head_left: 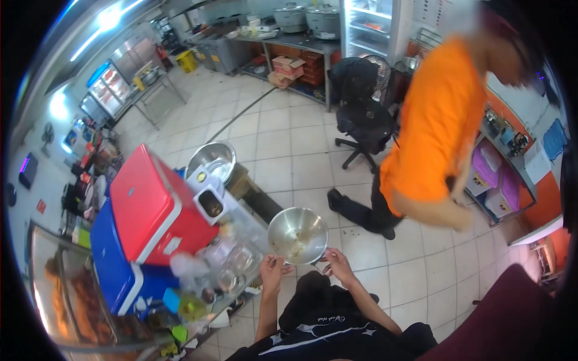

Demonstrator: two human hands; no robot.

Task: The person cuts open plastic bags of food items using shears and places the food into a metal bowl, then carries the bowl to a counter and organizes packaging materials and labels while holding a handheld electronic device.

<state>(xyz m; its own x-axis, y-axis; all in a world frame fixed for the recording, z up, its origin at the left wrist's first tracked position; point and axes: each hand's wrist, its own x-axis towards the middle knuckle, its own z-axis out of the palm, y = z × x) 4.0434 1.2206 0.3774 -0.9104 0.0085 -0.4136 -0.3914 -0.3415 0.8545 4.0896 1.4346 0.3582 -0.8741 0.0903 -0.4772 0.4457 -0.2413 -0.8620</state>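
A wide steel mixing bowl (314,227) sits in front of my body, between my two hands. Light crumbs or food bits lie in its bottom. My left hand (273,269) has its fingers closed at the near left of the rim. At the near right, my right hand (339,265) pinches the rim with bent fingers. Just left of the bowl, clear plastic tubs (242,257) crowd the counter. Behind them stands a white container (224,212) with dark contents.
A red cooler (158,201) and a blue cooler (110,256) stand to the left. A larger steel bowl (197,160) is beyond. A person in an orange shirt (438,114) strides on the right, near a black office chair (363,127). Tiled floor (271,132) stretches ahead.
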